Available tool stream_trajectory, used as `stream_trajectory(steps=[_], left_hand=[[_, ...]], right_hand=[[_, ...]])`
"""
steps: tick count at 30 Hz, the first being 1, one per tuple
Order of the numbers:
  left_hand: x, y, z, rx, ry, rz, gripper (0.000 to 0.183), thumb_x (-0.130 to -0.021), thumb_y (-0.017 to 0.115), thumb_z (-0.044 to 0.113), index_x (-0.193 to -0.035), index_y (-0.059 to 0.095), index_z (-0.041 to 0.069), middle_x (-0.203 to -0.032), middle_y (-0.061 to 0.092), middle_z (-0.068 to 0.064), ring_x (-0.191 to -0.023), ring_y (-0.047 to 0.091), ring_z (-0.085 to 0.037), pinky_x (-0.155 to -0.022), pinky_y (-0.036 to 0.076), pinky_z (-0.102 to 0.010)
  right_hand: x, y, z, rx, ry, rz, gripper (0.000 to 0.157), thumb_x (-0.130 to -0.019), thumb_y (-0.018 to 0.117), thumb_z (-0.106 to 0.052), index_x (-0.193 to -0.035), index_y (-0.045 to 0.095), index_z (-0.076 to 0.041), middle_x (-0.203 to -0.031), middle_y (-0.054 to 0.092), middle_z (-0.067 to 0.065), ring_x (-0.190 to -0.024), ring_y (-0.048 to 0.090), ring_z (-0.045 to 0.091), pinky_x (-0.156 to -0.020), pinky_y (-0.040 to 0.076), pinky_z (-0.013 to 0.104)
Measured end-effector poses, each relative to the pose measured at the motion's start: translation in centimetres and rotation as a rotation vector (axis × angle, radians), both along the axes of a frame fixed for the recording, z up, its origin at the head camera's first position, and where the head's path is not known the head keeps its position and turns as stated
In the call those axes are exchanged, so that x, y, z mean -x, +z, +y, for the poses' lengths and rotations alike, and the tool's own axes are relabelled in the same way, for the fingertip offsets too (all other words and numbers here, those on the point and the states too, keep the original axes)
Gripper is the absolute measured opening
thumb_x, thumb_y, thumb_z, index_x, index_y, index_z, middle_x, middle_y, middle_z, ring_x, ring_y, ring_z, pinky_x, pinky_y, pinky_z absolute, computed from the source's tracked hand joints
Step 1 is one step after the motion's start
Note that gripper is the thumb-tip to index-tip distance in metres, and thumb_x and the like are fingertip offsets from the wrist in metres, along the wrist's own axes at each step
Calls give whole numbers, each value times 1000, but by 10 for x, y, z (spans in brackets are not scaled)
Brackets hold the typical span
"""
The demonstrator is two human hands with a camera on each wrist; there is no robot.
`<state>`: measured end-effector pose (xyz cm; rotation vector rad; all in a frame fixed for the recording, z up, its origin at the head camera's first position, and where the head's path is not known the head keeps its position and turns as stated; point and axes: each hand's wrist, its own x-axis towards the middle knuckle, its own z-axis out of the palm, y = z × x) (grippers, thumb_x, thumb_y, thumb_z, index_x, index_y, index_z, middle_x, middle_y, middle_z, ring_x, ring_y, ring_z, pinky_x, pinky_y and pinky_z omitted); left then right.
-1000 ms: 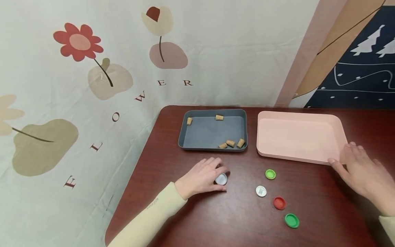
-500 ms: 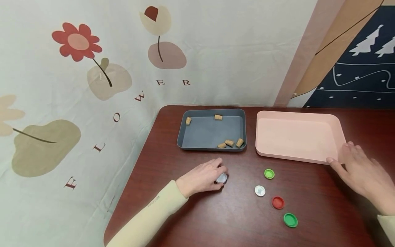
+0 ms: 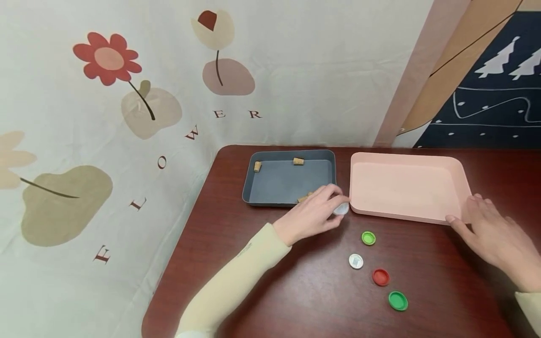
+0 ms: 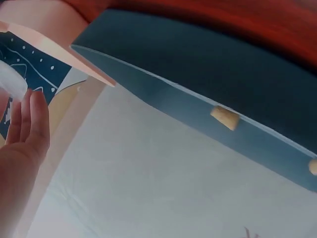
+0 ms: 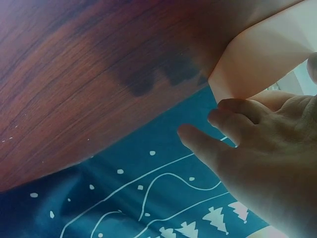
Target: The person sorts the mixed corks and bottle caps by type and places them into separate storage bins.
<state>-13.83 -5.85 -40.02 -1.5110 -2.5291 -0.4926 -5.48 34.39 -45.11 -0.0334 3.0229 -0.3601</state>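
Note:
My left hand [image 3: 313, 213] pinches a whitish round cap [image 3: 341, 209] between thumb and fingers, raised off the table by the gap between two trays. In the left wrist view the cap [image 4: 12, 82] shows at the left edge. Fingers spread and straight, my right hand [image 3: 494, 237] touches the right front corner of the pink tray [image 3: 405, 217]. On the table lie a light green cap [image 3: 368, 238], a silvery white disc [image 3: 356, 261], a red cap [image 3: 381, 277] and a green cap [image 3: 398, 301].
Left of the pink tray stands a blue-grey tray [image 3: 287, 180] holding several corks, among them one cork [image 3: 298, 161] at its back wall. My left hand hides its front right corner. A printed cloth [image 3: 313, 108] hangs behind the dark red table [image 3: 270, 263].
My left hand has gripped the whitish cap, lifted it and carried it forward and right toward the pink tray. The right hand stays at the pink tray's corner.

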Motion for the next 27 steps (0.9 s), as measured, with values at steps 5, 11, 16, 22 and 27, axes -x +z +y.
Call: stream_trajectory(steps=[5, 11, 16, 22, 27], left_hand=[[15, 1, 31, -18, 20, 20, 31, -98, 67, 13, -129, 67, 5, -122, 59, -10, -106, 59, -21, -95, 47, -25], [25, -5, 66, 106, 108, -2, 36, -101, 66, 19, -136, 66, 10, -129, 59, -6, -110, 59, -17, -98, 44, -21], [36, -16, 89, 198, 149, -21, 36, -102, 64, 22, -138, 66, 13, -129, 60, -5, -107, 61, -15, -97, 45, -20], [47, -27, 105, 294, 192, -58, 35, -104, 62, 21, -139, 66, 16, -126, 61, -3, -106, 61, -13, -95, 46, -19], [49, -30, 114, 329, 215, -47, 32, -107, 56, 19, -138, 68, 18, -124, 63, -3, -103, 63, -13, -92, 49, -19]], right_hand=[[2, 0, 0, -5, 23, 3, 92, -108, 43, -52, -148, 17, 27, -149, 16, 52, -139, 21, 67, -103, 25, 80], [2, 2, 1, 3, 20, -7, 92, -108, 42, -52, -149, 17, 26, -150, 15, 52, -140, 18, 66, -103, 25, 81], [2, 2, 1, 4, 22, 0, 90, -108, 43, -51, -149, 18, 26, -149, 17, 52, -140, 20, 66, -103, 25, 81], [2, 2, 0, 8, 28, 30, 86, -108, 47, -48, -146, 23, 25, -147, 23, 52, -139, 24, 65, -102, 27, 80], [1, 2, 0, 9, 28, 32, 86, -108, 46, -48, -147, 23, 25, -147, 22, 52, -139, 23, 65, -102, 27, 80]])
